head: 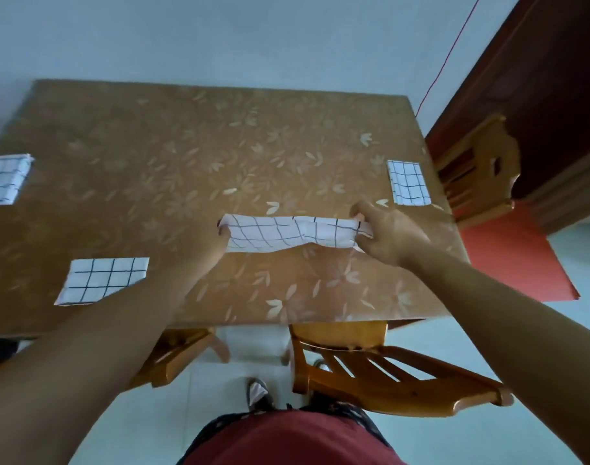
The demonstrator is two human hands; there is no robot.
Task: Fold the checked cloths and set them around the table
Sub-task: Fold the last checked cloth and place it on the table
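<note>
A white cloth with a black check [291,233] is stretched into a long folded strip just above the table [172,156], near its middle front. My left hand [216,245] grips its left end, and my right hand [385,234] pinches its right end. Three folded checked cloths lie flat on the table: one at the front left [102,280], one at the far left edge [3,179], one at the right edge [408,186].
The table has a brown flower-patterned cover. A wooden chair [387,374] stands at the front edge under my arms, a second [176,350] beside it to the left, a third [478,169] at the right side. A dark door is at the right.
</note>
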